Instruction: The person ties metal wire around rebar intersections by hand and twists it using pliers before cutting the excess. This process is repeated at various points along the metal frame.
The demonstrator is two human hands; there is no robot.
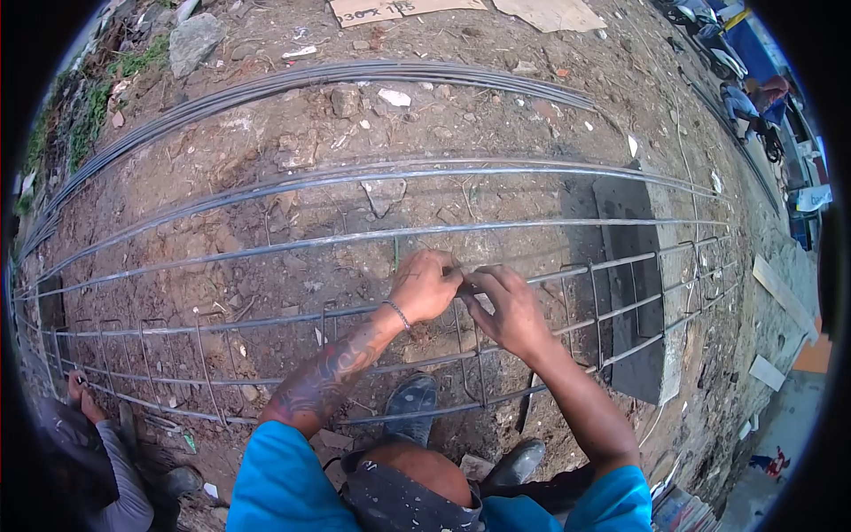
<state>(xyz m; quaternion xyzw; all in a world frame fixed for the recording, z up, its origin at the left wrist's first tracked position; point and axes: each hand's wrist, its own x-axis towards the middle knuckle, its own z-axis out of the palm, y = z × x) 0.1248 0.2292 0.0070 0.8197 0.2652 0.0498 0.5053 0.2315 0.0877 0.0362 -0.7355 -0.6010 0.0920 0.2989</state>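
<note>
My left hand (427,284), with a dark bead bracelet at the wrist, has its fingers pinched together over the upper bar of a rebar cage (394,362). Against it, my right hand (507,310) curls its fingers inward at the same spot. Between the fingertips is something small and dark, too hidden to name. A thin steel stirrup (475,368) runs down from under both hands across the long bars. More stirrups (596,306) stand along the cage to the right, and others (200,355) to the left.
Loose long bars (355,238) span the ground beyond the cage, with a rebar bundle (355,73) behind. A dark concrete block (634,372) lies under the cage's right part. Another person's hand (86,399) is at the left end. My boot (412,399) stands below the cage.
</note>
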